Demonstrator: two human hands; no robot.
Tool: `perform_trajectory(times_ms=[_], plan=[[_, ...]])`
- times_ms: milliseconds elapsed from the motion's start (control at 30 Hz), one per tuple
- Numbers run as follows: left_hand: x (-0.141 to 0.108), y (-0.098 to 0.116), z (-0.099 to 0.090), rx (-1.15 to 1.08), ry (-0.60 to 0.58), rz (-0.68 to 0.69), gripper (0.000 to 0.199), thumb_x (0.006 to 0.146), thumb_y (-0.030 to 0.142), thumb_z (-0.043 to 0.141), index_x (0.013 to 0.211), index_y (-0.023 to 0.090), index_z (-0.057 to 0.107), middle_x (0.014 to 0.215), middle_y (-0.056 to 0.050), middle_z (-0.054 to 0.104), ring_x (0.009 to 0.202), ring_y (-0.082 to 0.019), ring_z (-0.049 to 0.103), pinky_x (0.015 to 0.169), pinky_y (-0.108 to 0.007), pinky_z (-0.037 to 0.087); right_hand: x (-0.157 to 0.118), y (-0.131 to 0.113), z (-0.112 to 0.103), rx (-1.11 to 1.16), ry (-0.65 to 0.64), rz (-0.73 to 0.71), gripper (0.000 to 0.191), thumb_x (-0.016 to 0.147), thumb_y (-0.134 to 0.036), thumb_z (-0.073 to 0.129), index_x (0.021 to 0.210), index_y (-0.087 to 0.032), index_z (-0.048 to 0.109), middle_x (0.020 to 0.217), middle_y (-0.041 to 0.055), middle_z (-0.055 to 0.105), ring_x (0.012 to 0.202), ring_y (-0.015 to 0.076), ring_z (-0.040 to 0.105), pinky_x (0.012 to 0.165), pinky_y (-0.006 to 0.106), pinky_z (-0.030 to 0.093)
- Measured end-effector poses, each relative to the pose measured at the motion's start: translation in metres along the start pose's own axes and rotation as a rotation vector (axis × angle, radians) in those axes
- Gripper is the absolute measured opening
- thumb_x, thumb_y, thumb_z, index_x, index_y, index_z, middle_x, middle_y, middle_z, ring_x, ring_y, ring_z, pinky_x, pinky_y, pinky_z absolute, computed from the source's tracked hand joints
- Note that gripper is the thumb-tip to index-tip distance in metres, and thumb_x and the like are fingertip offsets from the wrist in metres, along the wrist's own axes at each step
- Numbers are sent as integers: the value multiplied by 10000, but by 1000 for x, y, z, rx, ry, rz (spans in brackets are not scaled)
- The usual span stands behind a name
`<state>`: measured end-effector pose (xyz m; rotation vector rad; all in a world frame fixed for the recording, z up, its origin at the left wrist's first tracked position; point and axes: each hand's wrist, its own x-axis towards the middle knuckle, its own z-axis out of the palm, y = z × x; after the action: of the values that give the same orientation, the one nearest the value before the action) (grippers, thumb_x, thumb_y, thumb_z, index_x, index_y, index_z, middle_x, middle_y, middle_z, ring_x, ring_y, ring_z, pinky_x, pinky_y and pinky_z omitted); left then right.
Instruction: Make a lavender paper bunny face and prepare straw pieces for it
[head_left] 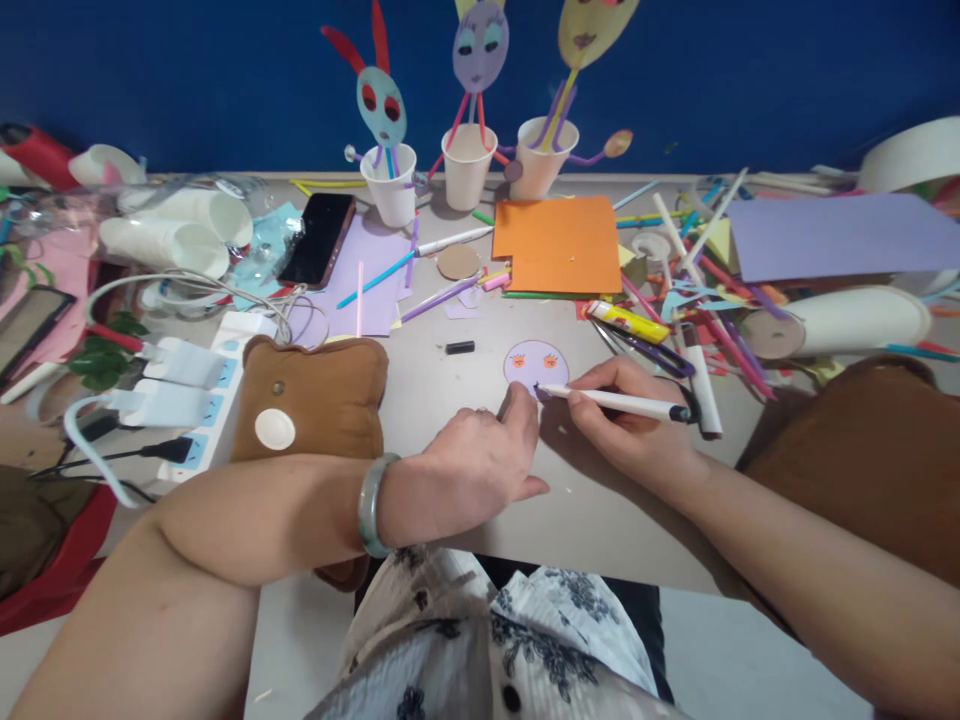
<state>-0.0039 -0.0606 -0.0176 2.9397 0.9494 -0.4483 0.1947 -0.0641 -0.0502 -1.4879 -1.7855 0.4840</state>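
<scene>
A small round purple paper face [535,363] with orange eyes lies flat on the table [592,520]. My left hand [480,455] rests beside it, fingertips on the disc's lower left edge and thumb apart below. In my right hand [626,425] is a white marker [607,400], pinched between thumb and fingers; its tip touches the disc at a dark mouth mark. A black pen cap [460,347] lies to the left of the disc.
Behind stand three paper cups [469,175] with pipe-cleaner figures. Orange paper [559,245], a phone [319,240], a yellow glue stick [628,321] and craft scraps lie around. At left are a brown pouch [315,395] and a power strip [225,385]; brown fabric [862,470] is at right.
</scene>
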Motion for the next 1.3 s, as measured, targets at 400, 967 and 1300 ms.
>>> perform_trajectory(times_ms=[400, 967, 1300], plan=[[-1, 0, 1, 9, 18, 4, 876, 963, 653, 489, 1522, -15, 396, 1499, -343, 444, 687, -160, 690, 565, -280, 479, -1, 2, 0, -6, 15, 17, 99, 815, -264, 649, 749, -247, 578, 560, -17, 631, 447, 153, 551, 444, 291, 426], [-2, -1, -10, -19, -54, 7, 863, 971, 623, 499, 1543, -10, 368, 1523, -378, 398, 753, -196, 724, 605, -289, 497, 1, -2, -2, -5, 22, 30, 114, 796, -250, 655, 739, -255, 557, 541, -31, 618, 444, 144, 533, 450, 288, 427], [-1, -1, -11, -24, -67, 4, 845, 971, 624, 500, 1540, 10, 386, 1533, -367, 398, 734, -182, 720, 603, -281, 500, 0, 6, -2, 6, 137, -8, 107, 818, -259, 648, 760, -255, 558, 610, -2, 638, 501, 165, 567, 472, 303, 443]])
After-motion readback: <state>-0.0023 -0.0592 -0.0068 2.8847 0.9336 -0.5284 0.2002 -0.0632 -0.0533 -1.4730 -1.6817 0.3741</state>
